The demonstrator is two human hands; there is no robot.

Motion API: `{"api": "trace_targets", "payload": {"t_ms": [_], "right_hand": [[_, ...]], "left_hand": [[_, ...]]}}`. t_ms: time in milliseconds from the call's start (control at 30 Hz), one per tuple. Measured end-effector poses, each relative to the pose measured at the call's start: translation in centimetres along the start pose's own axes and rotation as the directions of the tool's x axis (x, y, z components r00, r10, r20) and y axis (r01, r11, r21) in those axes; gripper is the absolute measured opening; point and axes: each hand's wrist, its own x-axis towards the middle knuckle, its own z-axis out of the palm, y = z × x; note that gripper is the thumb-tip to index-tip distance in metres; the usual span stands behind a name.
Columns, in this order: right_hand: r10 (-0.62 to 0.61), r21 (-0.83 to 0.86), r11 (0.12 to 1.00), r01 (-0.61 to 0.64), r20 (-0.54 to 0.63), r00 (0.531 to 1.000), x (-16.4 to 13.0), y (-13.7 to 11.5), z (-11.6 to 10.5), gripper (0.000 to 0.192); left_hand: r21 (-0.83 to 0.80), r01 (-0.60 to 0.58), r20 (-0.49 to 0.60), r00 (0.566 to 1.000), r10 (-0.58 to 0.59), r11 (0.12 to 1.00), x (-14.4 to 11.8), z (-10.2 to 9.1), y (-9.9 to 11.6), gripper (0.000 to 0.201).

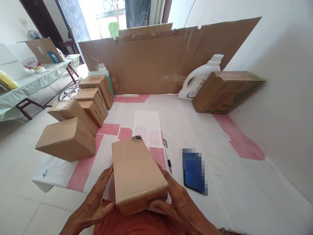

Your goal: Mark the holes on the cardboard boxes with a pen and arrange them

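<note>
**Hands clamped on one carton**

Left hand [97, 199] and right hand [176, 202]: clamped on either side of a plain cardboard box [137, 173], held at 6 o'clock above the table cover [244, 182]. Pen [167, 156] and phone [194, 171] at 3 o'clock. Stacked cartons [78, 120] at 10 o'clock. Detergent bottle [199, 78] and large carton [226, 91] at 1 o'clock.

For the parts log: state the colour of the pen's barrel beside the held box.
The pen has a white barrel with dark ends, seen in the head view.

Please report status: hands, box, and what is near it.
Left hand and right hand both grip the box, near end. Pen and phone lie right of it, apart. Stacked boxes at left.
</note>
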Motion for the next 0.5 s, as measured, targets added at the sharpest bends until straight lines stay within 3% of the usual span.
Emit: {"api": "trace_targets", "payload": {"t_ms": [133, 200, 267, 367, 500], "right_hand": [[0.001, -0.028, 1.000, -0.004, -0.139, 0.990, 2.0, -5.2, -1.7, 0.064], [-0.024, -0.032, 0.999, 0.017, -0.213, 0.977, 3.7, -7.0, -1.7, 0.063], [-0.054, -0.051, 0.998, 0.043, -0.248, 0.967, 5.6, -7.7, -1.6, 0.067], [-0.107, -0.081, 0.993, 0.090, -0.233, 0.967, 8.0, -6.7, -1.6, 0.067], [-0.084, 0.058, 0.994, 0.095, -0.170, 0.982, 9.2, -2.1, -1.1, 0.074]], "left_hand": [[-0.107, 0.044, -0.039, 0.998, -0.048, 0.993, 1.8, -1.5, -0.5, 0.069], [-0.143, 0.091, -0.151, 0.982, -0.113, 0.985, 3.5, -1.1, -1.0, 0.057], [-0.210, 0.108, -0.245, 0.956, -0.159, 0.972, 5.7, -0.5, -1.4, 0.058], [-0.325, 0.078, -0.253, 0.953, -0.166, 0.942, 8.4, 0.5, -1.5, 0.060], [-0.334, 0.078, -0.319, 0.928, -0.190, 0.940, 9.0, 2.2, -1.5, 0.059]]}}
